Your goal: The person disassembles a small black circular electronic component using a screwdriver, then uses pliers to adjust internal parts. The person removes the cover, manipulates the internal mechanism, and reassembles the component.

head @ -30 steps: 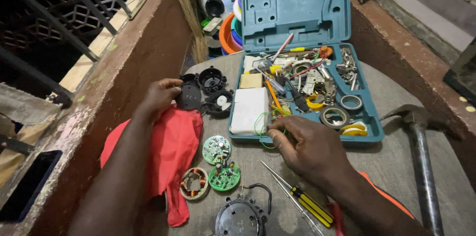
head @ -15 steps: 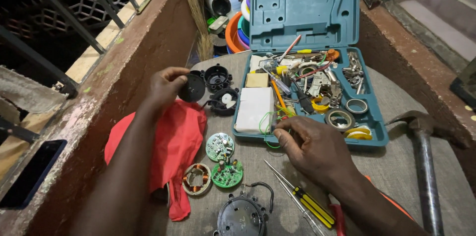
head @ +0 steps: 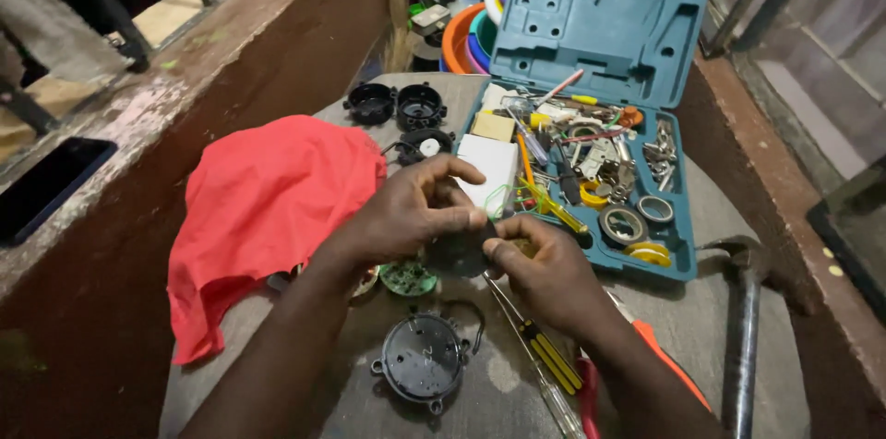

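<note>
**Both hands close on one small dark part, just in front of the open tool case**

Both hands meet over the table, just in front of the teal tool case (head: 591,24). The left hand (head: 411,213) curls over a small dark round part (head: 457,254), fingers bent and pinched on its upper edge; the right hand (head: 544,268) comes in from below, thumb and fingertips closed on the same piece. Two grips on one small thing, held up off the table, probably to steady it between the fingers, though the hands hide most of it and I cannot tell just what it is.

Nearer the person than the case lies a round black housing (head: 425,358) with a thin wire looping off it. A yellow-and-black screwdriver (head: 544,356) rests under the right wrist. Left of the case a red cloth (head: 263,208) is spread wide, and a green circuit disc (head: 406,277) peeks out beneath the left hand. Right of the case a hammer (head: 743,328) lies along the table. Black round shells (head: 397,107) sit beside the case's left edge.
</note>
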